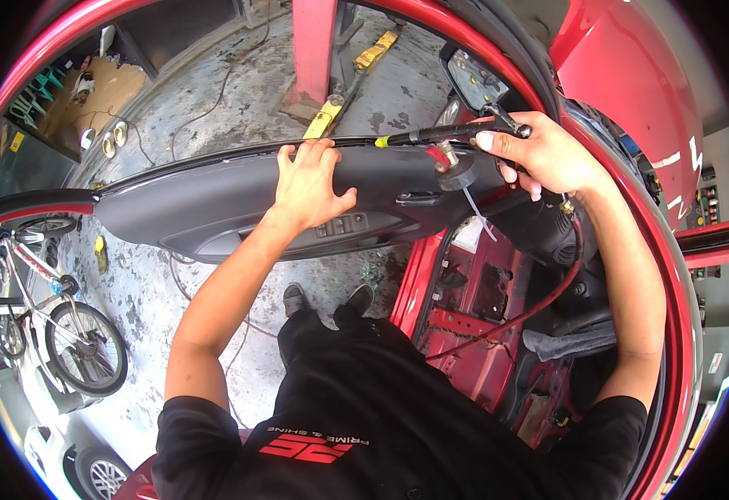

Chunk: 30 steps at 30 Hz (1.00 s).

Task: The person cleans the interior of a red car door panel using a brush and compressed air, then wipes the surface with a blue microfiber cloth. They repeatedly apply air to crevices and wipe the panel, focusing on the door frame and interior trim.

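A dark door panel (239,192) of a red car spans the middle of the view. Across its top edge lie the fingers of my left hand (304,185), slightly bent and apart, with the thumb out to the right. My right hand (548,154) is wrapped round the handle of a black air cleaning gun (456,132). The gun's long barrel points left along the panel's top edge and has a yellow band near its tip. Below the barrel hangs a round dark cap (456,175) with a red lever and a pale thin tube. A reddish hose (569,271) runs down from the gun's handle.
The stripped red car floor (473,333) lies to the right, with a grey cloth (569,340) beside it. A side mirror (474,79) stands beyond the gun. Past the door are a red lift post (313,50) and yellow lift arms. A bicycle (69,325) leans at left.
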### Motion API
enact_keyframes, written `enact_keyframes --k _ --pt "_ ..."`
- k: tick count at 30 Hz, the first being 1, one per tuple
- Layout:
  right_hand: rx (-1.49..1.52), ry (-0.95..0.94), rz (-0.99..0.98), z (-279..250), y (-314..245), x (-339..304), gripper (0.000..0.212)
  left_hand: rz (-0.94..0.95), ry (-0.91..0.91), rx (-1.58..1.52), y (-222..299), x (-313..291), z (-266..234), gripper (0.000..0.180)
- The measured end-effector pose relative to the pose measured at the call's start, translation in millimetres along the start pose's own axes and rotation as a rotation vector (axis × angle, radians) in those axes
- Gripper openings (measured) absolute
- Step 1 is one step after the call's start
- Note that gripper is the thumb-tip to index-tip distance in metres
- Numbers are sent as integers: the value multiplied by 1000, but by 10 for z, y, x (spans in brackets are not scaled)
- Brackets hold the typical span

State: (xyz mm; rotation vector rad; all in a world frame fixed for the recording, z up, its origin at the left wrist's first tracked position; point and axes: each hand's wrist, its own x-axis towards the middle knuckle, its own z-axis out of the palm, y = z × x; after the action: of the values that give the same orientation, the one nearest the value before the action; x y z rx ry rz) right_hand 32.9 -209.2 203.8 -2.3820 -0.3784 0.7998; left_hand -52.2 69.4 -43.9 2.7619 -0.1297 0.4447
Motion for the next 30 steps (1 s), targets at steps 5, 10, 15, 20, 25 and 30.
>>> enact_keyframes --k 5,10,15,20,25,30 --pt "4 -14 -40 112 -99 47 47 -7 47 15 -191 -152 -104 59" --pt "9 -17 -78 236 -191 95 51 -19 77 27 -376 -280 -212 57" --pt "34 -73 -112 352 -305 181 52 -49 88 52 -575 -400 -337 56" --pt "41 -107 -132 487 -440 270 49 -67 109 62 -795 -541 -484 53" --pt "49 -147 -186 617 -596 349 50 -78 137 76 -988 -658 -608 50" --pt "60 -157 -219 775 -748 421 49 -103 150 82 -1189 -781 -754 48"
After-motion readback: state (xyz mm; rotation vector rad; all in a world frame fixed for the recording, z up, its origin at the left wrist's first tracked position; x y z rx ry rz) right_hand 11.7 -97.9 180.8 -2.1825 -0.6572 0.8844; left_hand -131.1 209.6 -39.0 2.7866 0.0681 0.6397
